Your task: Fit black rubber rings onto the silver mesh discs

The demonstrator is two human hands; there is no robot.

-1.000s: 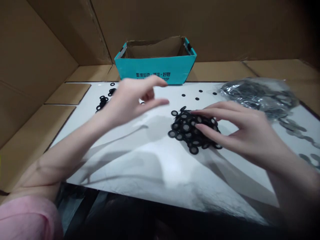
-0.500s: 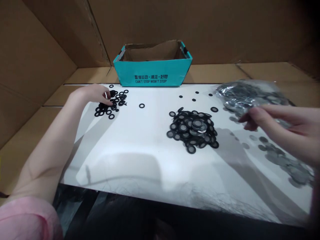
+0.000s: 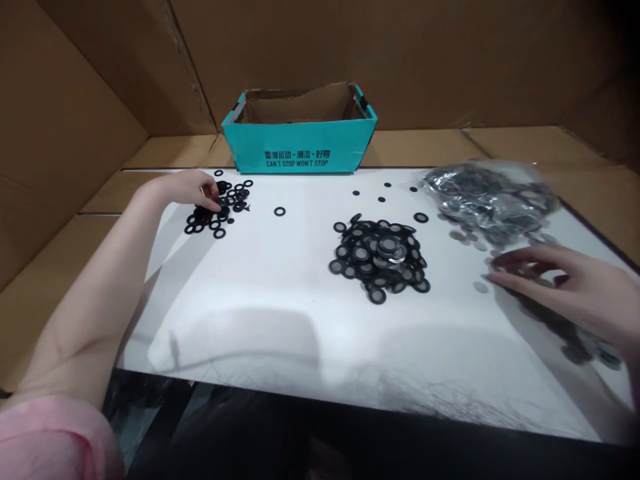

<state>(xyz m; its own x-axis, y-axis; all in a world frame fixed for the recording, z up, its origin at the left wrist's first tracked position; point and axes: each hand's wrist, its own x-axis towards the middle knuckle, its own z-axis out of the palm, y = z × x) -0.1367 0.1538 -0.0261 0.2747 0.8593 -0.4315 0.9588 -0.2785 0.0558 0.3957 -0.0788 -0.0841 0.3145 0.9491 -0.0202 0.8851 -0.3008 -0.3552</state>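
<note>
My left hand (image 3: 194, 189) is over a loose pile of flat black rings (image 3: 231, 198). Its fingers are bent and pressed down among the rings; what lies between the fingertips is hidden. On the right, my right hand (image 3: 565, 277) hovers low over scattered thin grey discs (image 3: 577, 353), thumb and fingers a little apart. A single grey disc (image 3: 481, 287) lies just below the right fingertips. Between the hands sits a heap of black rings with grey centres (image 3: 379, 257).
A clear plastic bag (image 3: 493, 197) full of grey discs lies at the back right. Behind the white sheet (image 3: 260, 273) stands a turquoise box (image 3: 300, 145). One ring (image 3: 279, 211) and several small black discs (image 3: 381, 199) lie apart. Cardboard walls (image 3: 400, 60) surround the area.
My right hand has come down from beside the bag to the scattered grey discs. The fingers of my left hand have closed slightly in the ring pile. The view has shifted a little.
</note>
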